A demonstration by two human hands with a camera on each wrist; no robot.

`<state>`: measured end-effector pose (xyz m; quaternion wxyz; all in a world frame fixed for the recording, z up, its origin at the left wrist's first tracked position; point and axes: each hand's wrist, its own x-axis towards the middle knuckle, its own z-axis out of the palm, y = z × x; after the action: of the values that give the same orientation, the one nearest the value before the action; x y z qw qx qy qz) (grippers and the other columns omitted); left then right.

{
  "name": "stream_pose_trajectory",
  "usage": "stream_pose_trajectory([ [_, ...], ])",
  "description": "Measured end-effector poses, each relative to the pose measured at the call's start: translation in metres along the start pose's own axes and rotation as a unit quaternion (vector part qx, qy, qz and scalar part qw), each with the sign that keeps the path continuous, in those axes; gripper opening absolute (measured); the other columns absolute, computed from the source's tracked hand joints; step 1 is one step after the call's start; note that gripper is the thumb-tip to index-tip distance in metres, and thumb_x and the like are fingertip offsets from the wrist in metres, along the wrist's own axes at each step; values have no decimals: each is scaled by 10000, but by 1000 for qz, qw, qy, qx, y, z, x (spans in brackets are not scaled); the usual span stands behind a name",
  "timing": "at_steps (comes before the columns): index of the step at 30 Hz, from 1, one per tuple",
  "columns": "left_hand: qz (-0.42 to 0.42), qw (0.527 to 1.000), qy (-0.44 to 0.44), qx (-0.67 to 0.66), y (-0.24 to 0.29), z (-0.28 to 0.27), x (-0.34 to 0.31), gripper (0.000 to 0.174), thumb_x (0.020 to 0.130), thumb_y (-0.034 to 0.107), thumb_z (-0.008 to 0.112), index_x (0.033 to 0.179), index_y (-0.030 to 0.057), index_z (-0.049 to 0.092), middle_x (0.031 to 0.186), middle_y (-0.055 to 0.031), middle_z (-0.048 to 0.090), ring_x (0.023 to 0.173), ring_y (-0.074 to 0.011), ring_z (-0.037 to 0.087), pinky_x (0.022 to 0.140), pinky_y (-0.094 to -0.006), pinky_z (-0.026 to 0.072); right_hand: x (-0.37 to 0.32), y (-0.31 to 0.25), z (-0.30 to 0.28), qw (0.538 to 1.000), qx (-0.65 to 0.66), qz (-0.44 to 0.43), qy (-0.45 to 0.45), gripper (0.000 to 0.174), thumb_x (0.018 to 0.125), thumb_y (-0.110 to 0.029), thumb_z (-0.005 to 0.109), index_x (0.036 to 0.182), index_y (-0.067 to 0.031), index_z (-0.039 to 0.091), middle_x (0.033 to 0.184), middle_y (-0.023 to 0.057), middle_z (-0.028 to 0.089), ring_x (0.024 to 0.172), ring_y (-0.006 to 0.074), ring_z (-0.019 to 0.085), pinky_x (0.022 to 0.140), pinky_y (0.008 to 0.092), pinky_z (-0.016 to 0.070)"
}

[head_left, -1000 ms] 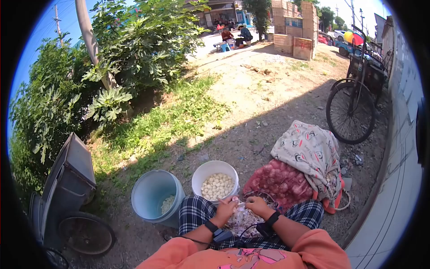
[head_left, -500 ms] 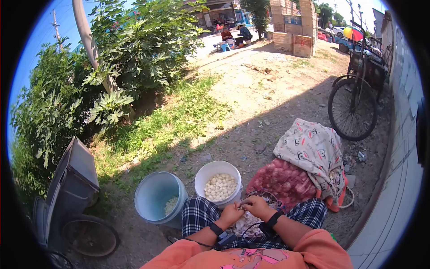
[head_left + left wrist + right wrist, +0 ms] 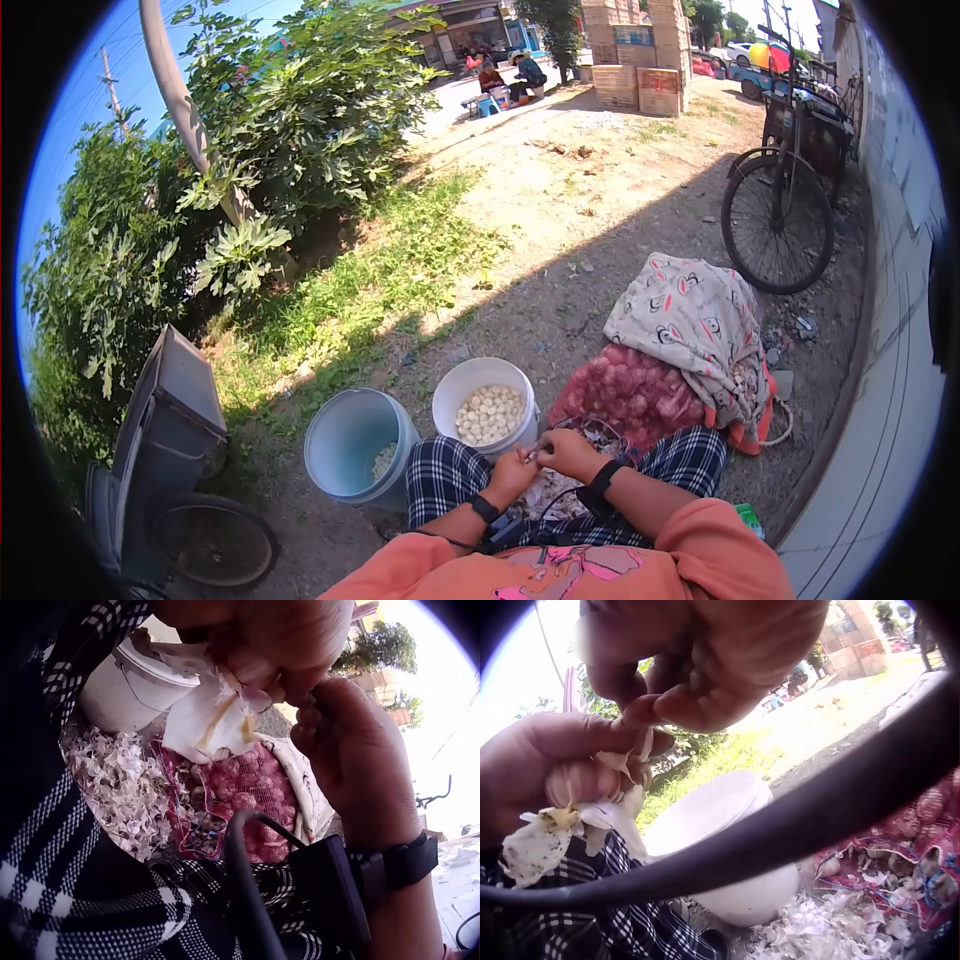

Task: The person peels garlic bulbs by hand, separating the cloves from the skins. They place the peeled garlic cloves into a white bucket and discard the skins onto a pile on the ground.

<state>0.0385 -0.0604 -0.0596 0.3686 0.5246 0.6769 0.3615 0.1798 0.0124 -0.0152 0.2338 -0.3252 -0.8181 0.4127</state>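
My left hand (image 3: 510, 478) holds a garlic bulb (image 3: 585, 781) whose papery skin (image 3: 536, 844) is peeled loose and hangs below the fingers. Close against it, my right hand (image 3: 570, 455) pinches at the skin near the left thumb. In the left wrist view a broad white flap of garlic skin (image 3: 202, 724) hangs under the fingers. Both hands meet above my lap, over a heap of garlic skins (image 3: 120, 787). Beyond them stands a white bucket (image 3: 444, 382) of peeled garlic cloves (image 3: 490, 413).
A pale blue bucket (image 3: 335, 440) with some cloves stands at the left. To the right lies a red mesh bag (image 3: 625, 395) of garlic under a printed cloth (image 3: 685, 315). A cart (image 3: 170, 430), a tricycle (image 3: 780, 220) and a wall (image 3: 890, 300) flank the ground.
My hands have drawn together, the right hand moving left to meet the left hand at the garlic bulb. The head view has shifted slightly.
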Motion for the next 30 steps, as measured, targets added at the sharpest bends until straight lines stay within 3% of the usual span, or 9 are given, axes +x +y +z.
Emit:
stream_pose_trajectory([
  [1,0,1000,0,1,-2,0,0,228,768,196,545,924,40,605,709,-63,620,636,-110,566,571,-253,432,1,-2,-1,1000,-4,-10,-8,175,667,-174,602,736,-14,601,686,154,590,632,268,588,580,332,460],
  [3,2,999,14,44,19,-6,-5,248,748,236,524,906,61,602,728,-186,584,710,-312,580,603,-353,434,0,-5,-4,1000,8,-14,-14,181,663,-177,605,742,-14,598,685,156,588,635,275,585,579,336,458],
  [13,8,977,-7,215,29,-9,-4,208,731,258,487,759,71,574,722,-172,567,706,-354,544,584,-435,420,0,2,5,1000,-11,2,3,185,642,-184,611,681,-8,571,654,167,571,619,304,568,567,361,446],
  [14,4,974,-1,226,31,-9,-4,210,718,245,517,855,115,609,754,-155,588,715,-322,567,614,-388,439,-1,0,5,999,-25,-11,18,181,639,-177,607,672,-4,566,654,169,570,619,307,566,569,364,445],
  [20,-14,988,4,153,39,-10,-2,204,722,214,543,843,60,602,737,-183,583,706,-329,569,598,-380,437,8,-7,4,996,-93,-4,-10,176,634,-175,553,663,-2,541,675,199,545,672,357,537,621,416,434],
  [21,-10,990,26,140,34,-8,-1,167,718,233,513,742,79,574,696,-174,565,679,-361,542,561,-432,414,9,-6,6,994,-105,-11,-1,170,635,-173,555,655,-4,537,671,196,545,672,353,540,618,413,435],
  [25,30,998,39,27,25,-7,5,213,702,183,560,882,81,609,706,-144,592,658,-288,577,586,-345,444,16,-1,-6,992,-125,16,13,183,629,-178,597,631,-9,526,646,180,546,663,337,549,609,403,441],
  [27,0,997,0,-76,27,-10,8,211,728,37,553,931,-6,589,773,-8,602,661,-35,508,583,-186,416,18,8,-11,995,-97,21,22,163,634,-162,596,658,-10,542,642,171,550,651,328,550,595,389,440],
  [30,-13,996,6,-91,34,-12,8,228,730,16,539,953,-4,584,799,-11,599,664,-41,512,592,-179,416,18,15,-15,996,-31,39,70,128,655,-103,556,752,-22,579,646,147,549,644,300,552,574,348,434],
])
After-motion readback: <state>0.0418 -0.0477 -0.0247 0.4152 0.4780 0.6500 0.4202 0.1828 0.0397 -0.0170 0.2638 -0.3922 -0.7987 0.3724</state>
